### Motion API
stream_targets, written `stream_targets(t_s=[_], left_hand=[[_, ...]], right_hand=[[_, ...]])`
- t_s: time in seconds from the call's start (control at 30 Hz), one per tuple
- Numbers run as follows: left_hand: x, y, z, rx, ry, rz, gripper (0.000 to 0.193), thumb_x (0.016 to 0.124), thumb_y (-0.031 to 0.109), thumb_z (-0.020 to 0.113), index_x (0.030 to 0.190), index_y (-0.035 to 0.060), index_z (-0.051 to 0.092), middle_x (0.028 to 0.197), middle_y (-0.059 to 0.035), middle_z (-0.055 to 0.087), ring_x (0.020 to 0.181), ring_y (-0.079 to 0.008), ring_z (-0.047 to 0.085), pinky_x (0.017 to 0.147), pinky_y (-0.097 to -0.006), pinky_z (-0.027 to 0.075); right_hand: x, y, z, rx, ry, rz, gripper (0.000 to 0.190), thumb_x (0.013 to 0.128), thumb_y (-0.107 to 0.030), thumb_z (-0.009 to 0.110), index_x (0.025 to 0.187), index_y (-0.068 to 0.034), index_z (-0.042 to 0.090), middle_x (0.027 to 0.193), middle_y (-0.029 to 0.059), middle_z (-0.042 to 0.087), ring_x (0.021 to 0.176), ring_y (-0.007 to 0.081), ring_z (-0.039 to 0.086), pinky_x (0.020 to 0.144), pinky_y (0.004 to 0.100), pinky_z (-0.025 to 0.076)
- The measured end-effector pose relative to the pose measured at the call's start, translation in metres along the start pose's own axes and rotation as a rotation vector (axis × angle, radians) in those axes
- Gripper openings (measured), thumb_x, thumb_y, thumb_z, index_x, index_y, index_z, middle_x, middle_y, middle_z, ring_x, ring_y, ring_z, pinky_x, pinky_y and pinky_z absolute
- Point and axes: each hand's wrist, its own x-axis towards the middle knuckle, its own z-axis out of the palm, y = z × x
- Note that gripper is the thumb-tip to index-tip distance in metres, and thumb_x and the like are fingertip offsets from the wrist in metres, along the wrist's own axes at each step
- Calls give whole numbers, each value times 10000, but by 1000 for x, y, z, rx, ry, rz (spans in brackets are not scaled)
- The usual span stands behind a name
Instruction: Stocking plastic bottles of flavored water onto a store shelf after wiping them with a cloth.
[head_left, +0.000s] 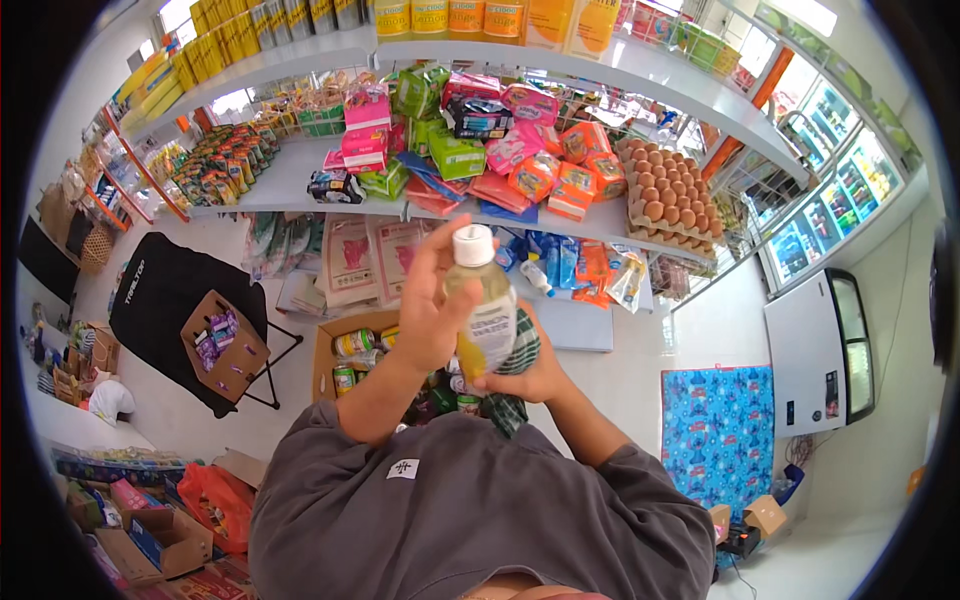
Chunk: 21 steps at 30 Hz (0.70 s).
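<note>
A clear plastic bottle of pale yellow lemon water (489, 326) with a white cap stands nearly upright in front of my chest. My left hand (435, 307) holds it around the neck and upper side. Lower down, my right hand (529, 367) holds a green checked cloth (523, 349) against the bottle's right side, with its thumb near the base; the cloth's end hangs down toward my shirt. Beneath my forearms an open cardboard box (324, 360) holds several cans and bottles, partly hidden by my arms.
Ahead, a shelf (285, 176) bears colourful packets and egg trays (667, 195). An upper shelf (480, 54) carries cans and bottles. A black folding chair (172, 300) with a small carton (217, 375) is at left, a blue patterned mat (716, 442) and white chest freezer (802, 360) at right.
</note>
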Motion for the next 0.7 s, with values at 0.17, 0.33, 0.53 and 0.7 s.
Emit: stream_targets(t_s=[0.17, 0.33, 0.53, 0.7], left_hand=[[-15, -36, -20, -104, -207, -210, 855, 804, 527, 704, 1381, -8, 369, 1278, -160, 554, 1155, -237, 570, 957, -370, 477], [-35, -49, -12, -58, 2, -208, 821, 868, 645, 539, 1336, -17, 413, 1207, -140, 592, 1083, -215, 603, 912, -352, 500], [-43, -42, 2, 97, 42, -178, 564, 1042, 384, 292, 1435, -21, 285, 1366, -133, 468, 1246, -217, 471, 1057, -346, 350], [-15, -21, -22, -92, 239, -269, 519, 1036, 440, 301, 1284, 22, 484, 1216, -119, 584, 1071, -201, 589, 923, -328, 466]], right_hand=[[-10, -4, 6, 50, 56, 45, 982, 611, -194, 873, 1389, -10, 302, 1237, 108, 535, 1175, 217, 513, 1020, 383, 392], [-27, 17, 30, -674, 468, -501, 1038, 698, -385, 850, 1429, 12, 230, 1382, 220, 361, 1279, 312, 415, 1060, 431, 343], [27, -41, 9, -701, 233, -527, 845, 855, -583, 584, 1421, 6, 367, 1465, 344, 261, 1360, 476, 306, 1093, 503, 274], [1, -15, 31, -1145, 27, -693, 647, 796, -376, 704, 1344, -80, 530, 1507, 289, 249, 1375, 481, 285, 1098, 537, 257]])
